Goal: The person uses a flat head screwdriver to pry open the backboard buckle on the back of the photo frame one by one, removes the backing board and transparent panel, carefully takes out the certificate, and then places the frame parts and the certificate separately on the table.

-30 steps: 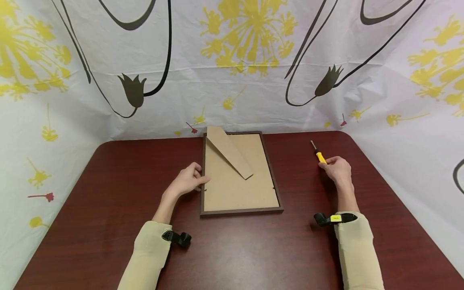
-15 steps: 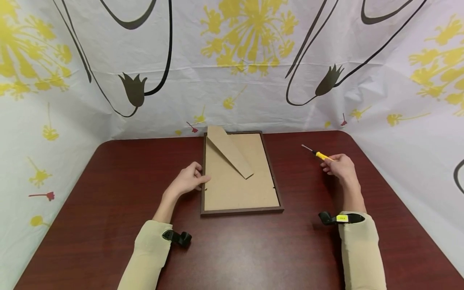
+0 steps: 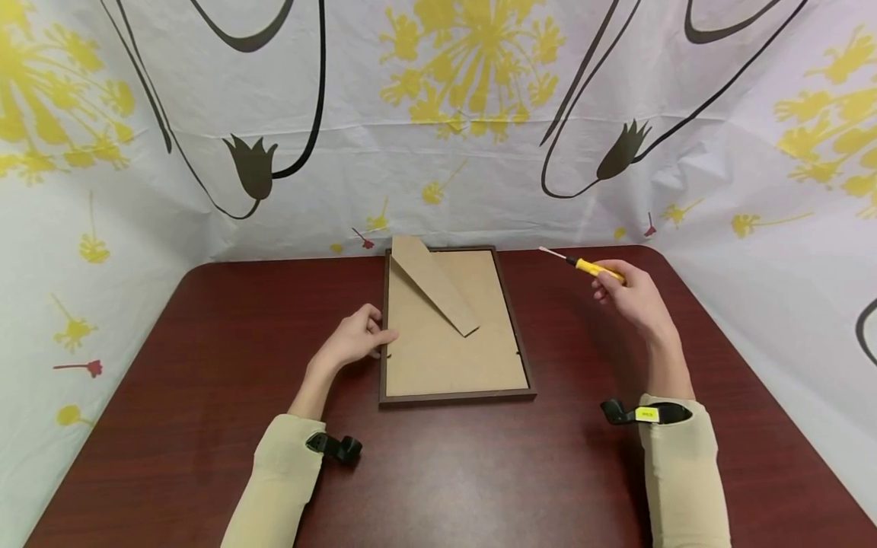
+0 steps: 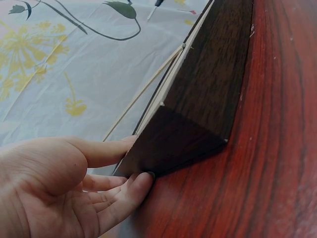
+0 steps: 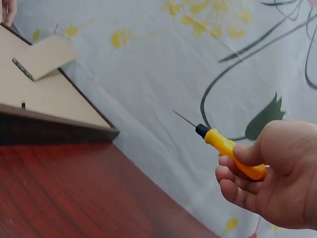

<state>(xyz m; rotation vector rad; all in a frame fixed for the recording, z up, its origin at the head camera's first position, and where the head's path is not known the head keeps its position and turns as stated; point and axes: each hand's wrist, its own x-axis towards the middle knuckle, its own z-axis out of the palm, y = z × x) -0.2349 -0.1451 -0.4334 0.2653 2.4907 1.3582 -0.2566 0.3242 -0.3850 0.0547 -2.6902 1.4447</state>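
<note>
A picture frame [image 3: 455,373] lies face down at the table's back middle, its tan backing up and a cardboard stand flap [image 3: 435,285] tilted out from it. My left hand [image 3: 351,337] grips the frame's left edge, thumb on top; in the left wrist view the fingers curl under the dark frame side [image 4: 198,94]. Off to the right of the frame, my right hand [image 3: 637,297] holds a screwdriver [image 3: 591,268] by its yellow handle above the table, shaft pointing left and away. The right wrist view shows the thumb pressed on the screwdriver's handle [image 5: 223,144].
The dark red table [image 3: 438,472] ends at a white sheet [image 3: 438,205] with yellow and grey flower prints, hanging behind it and at both sides. Black wrist cameras [image 3: 336,449] are strapped over both sleeves.
My right hand has risen from the table and moved away from me with the screwdriver, whose tip has swung left. The left hand and the frame stay as they were.
</note>
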